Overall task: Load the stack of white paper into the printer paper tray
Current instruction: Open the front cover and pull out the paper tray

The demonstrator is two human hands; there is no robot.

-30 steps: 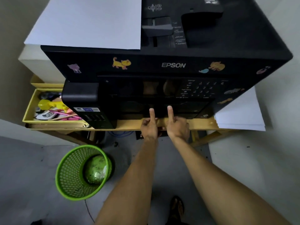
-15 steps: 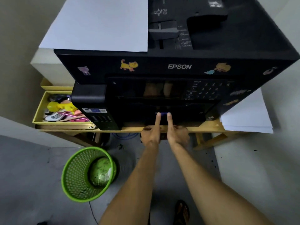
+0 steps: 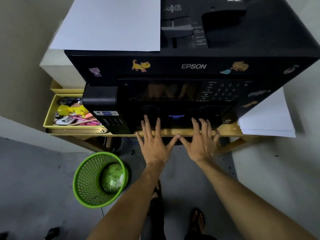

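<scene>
A black Epson printer with animal stickers stands on a yellow wooden stand. Its paper tray front, low on the printer, carries a purple tab. My left hand is spread flat, fingertips touching the tray front left of the tab. My right hand is spread the same way, fingertips on the tray front right of the tab; the two thumbs nearly meet. A white sheet of paper lies on the printer's top left. A stack of white paper lies beside the printer on the right.
A yellow box of small items sits left of the printer. A green mesh wastebasket stands on the grey floor below it. My feet in sandals are at the bottom. Pale walls close in on both sides.
Both hands went from pointing with one index finger at the tray's middle to fully spread fingers, and they moved apart to either side of the purple tab.
</scene>
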